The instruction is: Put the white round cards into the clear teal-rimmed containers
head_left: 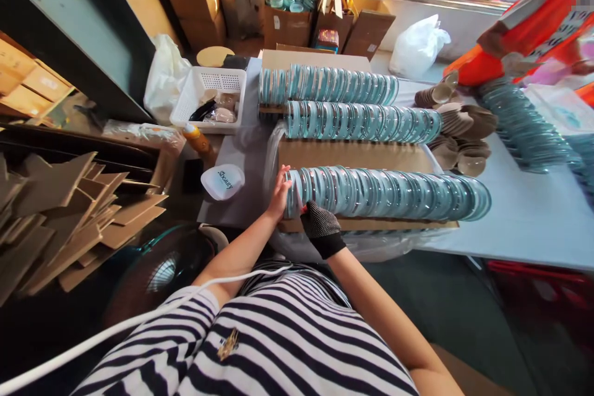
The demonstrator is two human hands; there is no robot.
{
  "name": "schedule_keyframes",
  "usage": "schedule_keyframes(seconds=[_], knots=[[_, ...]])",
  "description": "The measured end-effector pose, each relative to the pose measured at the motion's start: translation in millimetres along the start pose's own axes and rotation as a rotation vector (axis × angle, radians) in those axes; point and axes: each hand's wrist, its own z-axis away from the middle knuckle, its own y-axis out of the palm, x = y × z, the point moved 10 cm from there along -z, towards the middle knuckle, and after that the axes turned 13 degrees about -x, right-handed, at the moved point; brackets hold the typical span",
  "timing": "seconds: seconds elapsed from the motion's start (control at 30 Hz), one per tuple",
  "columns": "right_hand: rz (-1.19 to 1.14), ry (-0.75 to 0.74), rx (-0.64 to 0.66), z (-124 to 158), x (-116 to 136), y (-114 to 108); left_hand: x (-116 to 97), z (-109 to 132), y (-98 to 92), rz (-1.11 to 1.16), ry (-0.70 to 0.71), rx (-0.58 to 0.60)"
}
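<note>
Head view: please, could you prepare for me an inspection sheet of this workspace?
Surface: pale table, cardboard between the middle and near rows.
Things: round clear pieces in a near row, a middle row and a back row.
Clutter: brown discs by the rows' right ends; white basket at left.
Left hand: bare, at the near row's left end.
Right hand: gloved, beside it at the row's front.
Cables: white cord crossing the left arm.
Surroundings: cartons behind; person in orange at right.

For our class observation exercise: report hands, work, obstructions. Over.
Left hand at left end of front row of discs; gloved right hand close by. Discs on edge, side by side. White cable crosses left forearm.
</note>
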Motion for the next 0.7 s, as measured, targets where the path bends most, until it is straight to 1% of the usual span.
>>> schedule_keyframes(seconds=[0.07, 0.17, 0.3, 0.37, 0.43, 0.53, 0.6, 0.63, 0.7], knots=[[0.014, -0.009, -0.012, -1, 1, 9, 2, -1, -1.9, -0.007, -0.006, -0.01], [0.022, -0.059, -0.004, -2, 10, 21, 3, -5, -0.7, 0.0, 0.026, 0.015], [-0.029, -0.105, 0.03, -3, 20, 29, 7, -11, 2.2, -0.014, 0.051, 0.034], [-0.222, -0.034, 0.086, -2, 18, 35, 6, -11, 2.9, -0.046, 0.065, 0.027], [-0.506, 0.074, 0.192, 2, 16, 45, 4, -10, 2.9, -0.086, 0.083, 0.02], [-1.03, 0.263, 0.433, 15, 17, 64, 2, -8, 1.5, -0.173, 0.097, 0.023], [-1.278, 0.352, 0.584, 23, 17, 68, -1, -9, -1.0, -0.245, 0.143, 0.016], [-1.342, 0.38, 0.639, 26, 15, 68, -3, -9, -2.1, -0.28, 0.182, 0.011], [-1.357, 0.385, 0.691, 26, 10, 65, -8, -10, -3.3, -0.332, 0.264, 0.0]])
